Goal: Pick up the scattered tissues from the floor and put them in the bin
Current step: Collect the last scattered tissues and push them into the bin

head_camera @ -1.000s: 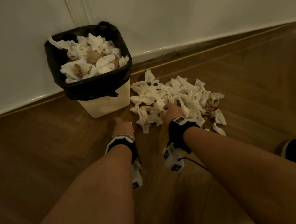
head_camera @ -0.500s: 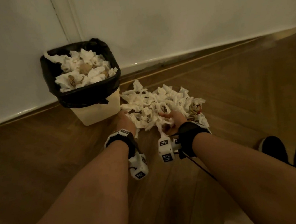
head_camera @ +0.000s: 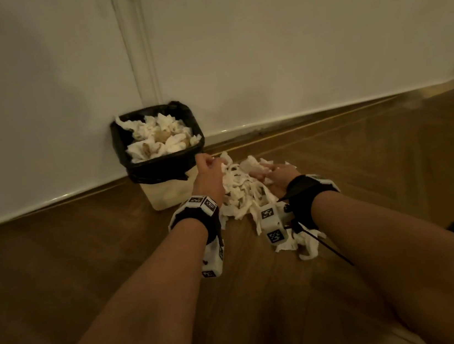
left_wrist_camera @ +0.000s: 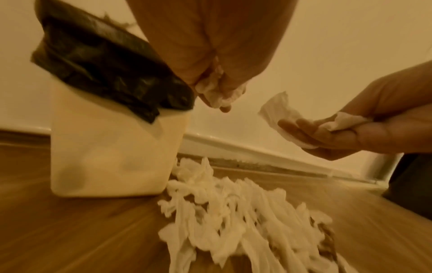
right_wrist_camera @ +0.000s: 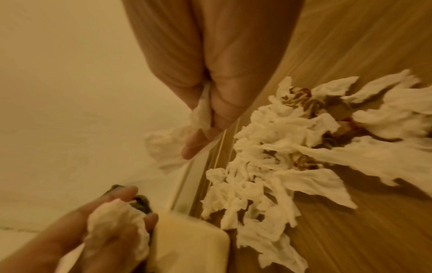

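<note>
While both hands are hovering above the floor (head_camera: 87, 262), each is gripping tissue: the left hand (head_camera: 208, 177) is pinching a crumpled wad (left_wrist_camera: 216, 92) beside the bin (head_camera: 165, 193), and the right hand (head_camera: 274, 175) is clamping a sheet (left_wrist_camera: 279, 109) under its thumb. Holding one load per hand likely halves the trips. A pile of tissues (head_camera: 247, 195) is lying just beside the bin's base, against the wall (head_camera: 290, 48); the bin is already looking heaped.

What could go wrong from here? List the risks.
The bin is already heaped to its rim, so tissue dropped on top may slide back onto the floor. The left hand and right hand each hold only a small wad; loose ends could tear off or fall.
</note>
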The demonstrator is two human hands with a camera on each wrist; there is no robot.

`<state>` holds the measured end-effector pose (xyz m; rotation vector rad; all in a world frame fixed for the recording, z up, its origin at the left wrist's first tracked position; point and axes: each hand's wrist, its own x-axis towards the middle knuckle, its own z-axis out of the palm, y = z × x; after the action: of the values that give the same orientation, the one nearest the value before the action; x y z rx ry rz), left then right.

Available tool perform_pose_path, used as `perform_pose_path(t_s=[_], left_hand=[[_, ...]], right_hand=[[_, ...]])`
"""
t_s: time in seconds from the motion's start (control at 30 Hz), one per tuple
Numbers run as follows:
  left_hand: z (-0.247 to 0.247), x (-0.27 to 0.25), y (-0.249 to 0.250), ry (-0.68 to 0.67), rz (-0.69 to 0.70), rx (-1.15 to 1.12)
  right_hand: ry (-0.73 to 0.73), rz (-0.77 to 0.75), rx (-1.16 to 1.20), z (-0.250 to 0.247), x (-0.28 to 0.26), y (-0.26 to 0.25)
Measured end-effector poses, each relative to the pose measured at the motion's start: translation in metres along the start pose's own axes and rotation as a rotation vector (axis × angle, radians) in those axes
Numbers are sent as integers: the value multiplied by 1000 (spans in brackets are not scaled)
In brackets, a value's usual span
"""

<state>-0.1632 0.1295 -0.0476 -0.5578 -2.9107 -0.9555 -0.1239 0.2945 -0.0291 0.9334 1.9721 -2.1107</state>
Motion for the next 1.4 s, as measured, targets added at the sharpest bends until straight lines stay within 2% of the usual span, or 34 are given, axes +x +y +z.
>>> perform_pose_path(t_s=[0.07,0.13,0.23,0.33,0.43,0.6,0.73,0.9,1.03,1.23,1.3,1.4], left_hand=[[-21,6,0,118,56,-48],[-51,14,-2,268,52,-104],[-89,20,-12,454,-11,-166],[-113,26,-30,486,-91,-169],[-123,31,-44,440,-123,-123],[-117,38,-60,323,-143,-14],[-109,41,-70,152,-168,110],[-99,38,-75,48,-135,232],[-99,42,-79,-69,-135,286],[-105,49,-75,-187,-186,265],[-105,51,-71,-243,-156,307],[-101,54,-64,-272,-109,392]], right_hand=[[7,-33,159,12,1,-18],[16,-55,242,28,2,-39],[25,-173,16,54,4,-67],[3,-213,3,78,8,-85],[-42,-204,44,98,14,-90],[-46,-279,-203,123,27,-83],[-48,-562,-941,148,32,-78],[-248,-744,-1442,172,38,-44],[-301,-684,-1533,177,41,-55],[-562,-589,-1690,179,39,-102],[-497,-610,-1631,175,39,-117],[-285,-715,-1578,175,42,-120]])
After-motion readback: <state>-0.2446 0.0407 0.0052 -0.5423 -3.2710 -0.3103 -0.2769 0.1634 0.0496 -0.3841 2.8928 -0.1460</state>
